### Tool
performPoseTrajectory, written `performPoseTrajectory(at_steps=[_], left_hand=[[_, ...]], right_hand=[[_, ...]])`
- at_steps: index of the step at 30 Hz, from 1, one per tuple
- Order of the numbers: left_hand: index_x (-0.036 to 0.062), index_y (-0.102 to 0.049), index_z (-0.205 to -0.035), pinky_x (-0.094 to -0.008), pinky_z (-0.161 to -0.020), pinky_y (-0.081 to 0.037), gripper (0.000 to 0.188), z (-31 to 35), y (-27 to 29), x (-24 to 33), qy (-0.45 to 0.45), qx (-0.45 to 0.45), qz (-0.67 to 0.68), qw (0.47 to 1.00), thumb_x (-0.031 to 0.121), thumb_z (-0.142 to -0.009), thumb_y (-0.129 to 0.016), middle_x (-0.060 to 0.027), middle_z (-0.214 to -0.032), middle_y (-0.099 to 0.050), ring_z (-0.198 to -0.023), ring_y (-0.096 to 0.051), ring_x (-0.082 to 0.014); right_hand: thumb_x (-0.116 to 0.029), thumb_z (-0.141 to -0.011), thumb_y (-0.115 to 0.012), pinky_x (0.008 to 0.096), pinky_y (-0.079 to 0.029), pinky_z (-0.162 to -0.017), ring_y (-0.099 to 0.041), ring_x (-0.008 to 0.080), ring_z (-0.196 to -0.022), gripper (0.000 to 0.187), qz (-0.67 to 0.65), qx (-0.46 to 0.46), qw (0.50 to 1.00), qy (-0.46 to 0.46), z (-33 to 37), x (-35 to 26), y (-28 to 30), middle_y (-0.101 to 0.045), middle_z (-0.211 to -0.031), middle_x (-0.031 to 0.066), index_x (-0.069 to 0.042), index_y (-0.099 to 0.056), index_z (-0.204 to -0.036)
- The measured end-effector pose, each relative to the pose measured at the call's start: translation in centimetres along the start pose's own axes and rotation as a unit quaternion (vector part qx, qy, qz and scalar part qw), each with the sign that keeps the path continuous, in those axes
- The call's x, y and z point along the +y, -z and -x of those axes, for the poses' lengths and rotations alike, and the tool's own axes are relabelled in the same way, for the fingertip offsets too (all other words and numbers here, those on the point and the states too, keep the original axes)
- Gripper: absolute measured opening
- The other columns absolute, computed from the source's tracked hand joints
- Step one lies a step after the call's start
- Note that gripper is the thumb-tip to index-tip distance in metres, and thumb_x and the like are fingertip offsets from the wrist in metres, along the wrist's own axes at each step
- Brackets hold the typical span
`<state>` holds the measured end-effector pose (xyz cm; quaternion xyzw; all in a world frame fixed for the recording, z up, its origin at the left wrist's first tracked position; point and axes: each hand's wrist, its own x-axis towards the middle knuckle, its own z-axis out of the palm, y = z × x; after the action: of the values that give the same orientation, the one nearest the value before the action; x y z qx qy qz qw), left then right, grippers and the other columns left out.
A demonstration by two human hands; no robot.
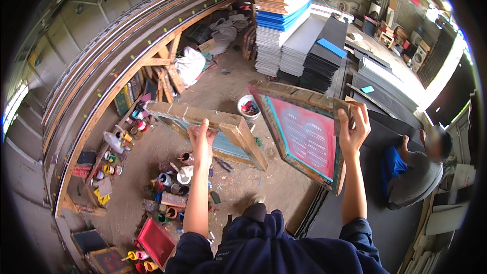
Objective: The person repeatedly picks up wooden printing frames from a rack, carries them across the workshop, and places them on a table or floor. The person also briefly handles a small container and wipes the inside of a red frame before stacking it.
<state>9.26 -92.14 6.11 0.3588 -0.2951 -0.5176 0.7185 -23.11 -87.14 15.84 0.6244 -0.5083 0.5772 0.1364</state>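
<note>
My left hand point(202, 141) is closed on the wooden edge of a screen printing frame point(245, 140), thumb on top and fingers beneath. Its mesh looks blue-grey and is partly hidden by the wood and my hand. A second screen printing frame point(304, 139) hangs tilted from my right hand point(353, 128), which grips its right edge near the upper corner. Pink-red mesh with rows of pale marks and a light blue border fills this one. Both frames are held up above the floor, a gap between them.
Paint pots point(175, 187) and a white bucket point(248, 106) stand on the stained floor. A red screen frame point(155, 242) leans lower left. Along the left runs a long table point(122, 73). Stacked sheets point(269, 35) rise ahead. A person point(416, 175) sits at right by dark sheets.
</note>
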Motion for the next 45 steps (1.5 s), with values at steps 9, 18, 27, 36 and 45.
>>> performPoseTrajectory(at_steps=[9, 18, 27, 36, 45], left_hand=[[0.0126, -0.033, -0.097, -0.0304, -0.072, -0.041, 0.036, -17.3, -12.6, -14.6, 0.029, -0.028, -0.022, 0.999, 0.017, -0.079, -0.064, -0.0018, -0.101, -0.043, -0.089, -0.046, -0.0131], [0.0101, -0.04, -0.101, -0.0335, -0.073, -0.044, 0.031, -34.2, -23.9, -16.7, 0.064, -0.022, -0.007, 0.998, 0.023, -0.081, -0.06, -0.0043, -0.097, -0.048, -0.087, -0.05, -0.0136], [0.0095, -0.048, -0.097, -0.034, -0.056, -0.048, 0.029, -55.5, -27.4, -20.9, 0.165, 0.052, -0.012, 0.985, 0.027, -0.075, -0.057, -0.0057, -0.08, -0.053, -0.067, -0.055, -0.0175], [0.0092, -0.053, -0.097, -0.0301, -0.064, -0.043, 0.039, -75.7, -27.5, -18.6, 0.195, 0.04, -0.124, 0.972, 0.035, -0.069, -0.06, -0.005, -0.082, -0.055, -0.07, -0.053, -0.017], [0.0117, -0.06, -0.087, -0.0274, -0.063, -0.041, 0.031, -98.6, -25.4, -17.9, 0.244, 0.032, -0.165, 0.955, 0.036, -0.068, -0.064, -0.002, -0.076, -0.057, -0.068, -0.052, -0.0129]], right_hand=[[-0.008, -0.074, -0.063, 0.0249, -0.041, -0.056, -0.053, 0.0181, -0.063, 0.013, 0.053, 0.042, 0.997, 0.028, -10.6, 19.0, -8.6, -0.055, -0.078, 0.0096, 0.001, -0.056, -0.08], [-0.01, -0.074, -0.064, 0.0268, -0.041, -0.054, -0.052, 0.0201, -0.06, 0.016, -0.001, -0.003, 1.0, 0.009, -24.8, 30.6, -23.6, -0.054, -0.077, 0.0103, 0.002, -0.056, -0.081], [-0.01, -0.073, -0.065, 0.0304, -0.042, -0.053, -0.052, 0.0239, -0.057, 0.015, -0.135, 0.016, 0.991, 0.014, -35.5, 41.3, -45.8, -0.051, -0.071, 0.0117, 0.001, -0.056, -0.079], [-0.018, -0.075, -0.065, 0.0367, -0.042, -0.056, -0.054, 0.0299, -0.064, 0.019, -0.145, 0.005, 0.989, 0.019, -47.5, 44.0, -68.2, -0.051, -0.075, 0.011, -0.001, -0.057, -0.078], [-0.016, -0.075, -0.065, 0.0376, -0.043, -0.055, -0.053, 0.0318, -0.063, 0.017, -0.111, 0.016, 0.994, 0.003, -52.6, 46.7, -91.2, -0.051, -0.076, 0.0116, -0.001, -0.056, -0.078]])
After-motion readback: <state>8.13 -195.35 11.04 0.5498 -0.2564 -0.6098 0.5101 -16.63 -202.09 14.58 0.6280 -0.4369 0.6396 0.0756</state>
